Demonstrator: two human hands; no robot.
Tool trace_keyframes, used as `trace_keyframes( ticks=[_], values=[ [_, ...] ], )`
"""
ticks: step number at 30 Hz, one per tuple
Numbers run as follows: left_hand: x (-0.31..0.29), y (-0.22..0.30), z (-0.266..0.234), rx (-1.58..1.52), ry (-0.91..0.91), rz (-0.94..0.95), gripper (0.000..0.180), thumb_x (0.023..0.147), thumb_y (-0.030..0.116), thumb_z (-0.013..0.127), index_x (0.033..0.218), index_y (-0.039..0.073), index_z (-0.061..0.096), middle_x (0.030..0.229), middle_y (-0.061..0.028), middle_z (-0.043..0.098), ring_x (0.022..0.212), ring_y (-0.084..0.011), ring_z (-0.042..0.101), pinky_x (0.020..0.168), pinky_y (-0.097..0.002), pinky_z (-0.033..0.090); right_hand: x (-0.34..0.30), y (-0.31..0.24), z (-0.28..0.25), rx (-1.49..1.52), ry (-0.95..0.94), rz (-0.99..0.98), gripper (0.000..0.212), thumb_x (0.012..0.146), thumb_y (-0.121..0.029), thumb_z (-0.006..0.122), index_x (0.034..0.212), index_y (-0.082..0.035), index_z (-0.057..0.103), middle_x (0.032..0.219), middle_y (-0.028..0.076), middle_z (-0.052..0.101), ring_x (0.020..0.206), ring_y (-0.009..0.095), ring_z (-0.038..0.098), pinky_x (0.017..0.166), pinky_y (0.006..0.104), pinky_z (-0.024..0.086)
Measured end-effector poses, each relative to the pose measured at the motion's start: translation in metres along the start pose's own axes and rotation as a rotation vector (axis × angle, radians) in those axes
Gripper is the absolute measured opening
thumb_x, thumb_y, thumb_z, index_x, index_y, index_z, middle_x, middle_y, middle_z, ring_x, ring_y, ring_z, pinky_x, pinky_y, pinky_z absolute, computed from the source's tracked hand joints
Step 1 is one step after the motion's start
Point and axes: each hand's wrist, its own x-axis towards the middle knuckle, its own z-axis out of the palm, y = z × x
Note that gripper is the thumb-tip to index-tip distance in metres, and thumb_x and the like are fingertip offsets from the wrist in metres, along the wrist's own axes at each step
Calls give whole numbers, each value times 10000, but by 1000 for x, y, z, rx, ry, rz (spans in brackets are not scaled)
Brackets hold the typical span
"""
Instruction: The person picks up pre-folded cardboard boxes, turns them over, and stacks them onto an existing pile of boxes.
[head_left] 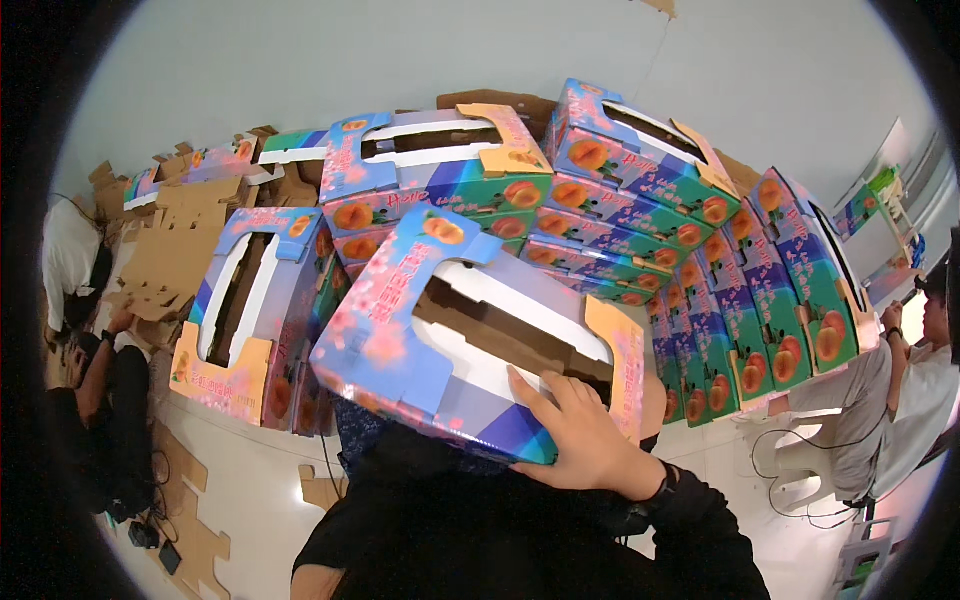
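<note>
A fruit carton, blue, purple and orange with printed peaches and blossom, is tilted in front of my body. Its top has a long slot with white edges, and the brown inside shows through. My right hand lies on the near side of its top, fingers stretched and apart, with the fingertips by the slot. The thumb rests at the carton's lower front edge. My left hand is not in view; only the left upper arm shows at the bottom.
Matching cartons are stacked behind and in a row at the right; another carton stands at the left. Flattened cardboard lies at the far left near a seated person. Another person sits at the right on a white stool, with cables nearby.
</note>
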Motion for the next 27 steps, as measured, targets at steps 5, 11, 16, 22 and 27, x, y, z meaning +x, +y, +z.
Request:
trace_keyframes(
  ticks=[5, 11, 16, 22, 27],
  values=[
    [8, -10, 7, -95, -55, -48, 737, 901, 666, 282, 1309, 94, 503, 1191, -143, 598, 1100, -220, 568, 947, -366, 402, 3, -2, -60, -226, -42, -121, 964, 589, -210, 790, 1438, -168, 333, 1109, 200, 452, 1041, 371, 465, 953, 520, 344],
    [21, -12, 15, -155, -219, -60, 762, 899, 682, 261, 1330, 96, 488, 1222, -146, 587, 1129, -225, 557, 968, -367, 391, 20, 38, -154, -795, 173, -66, 981, 433, -130, 759, 1364, -158, 449, 1150, 174, 460, 1131, 371, 451, 1071, 598, 235],
    [16, -26, 6, 30, -342, -75, 1001, 810, 815, 132, 1427, 48, 314, 1354, -178, 458, 1275, -279, 431, 1053, -409, 311, 68, 103, -232, -927, 384, -71, 1032, 453, -52, 691, 1421, -204, 368, 1183, 154, 480, 1142, 371, 452, 1096, 573, 211],
    [22, -50, 8, 184, -502, -190, 769, 950, 623, 221, 1401, 12, 344, 1306, -175, 504, 1237, -256, 468, 1060, -378, 319, 117, 197, -262, -1035, 329, 214, 1037, 519, -33, 726, 1451, -226, 315, 1338, 135, 451, 1301, 331, 374, 1087, 575, 225],
    [19, -49, 14, 207, -592, -339, 645, 998, 521, 225, 1388, 29, 374, 1300, -146, 513, 1215, -233, 485, 1050, -359, 334, 162, 250, -229, -645, 313, 234, 1064, 559, -305, 821, 1448, -76, 282, 1332, 195, 470, 1273, 344, 418, 1048, 442, 339]
  ],
)
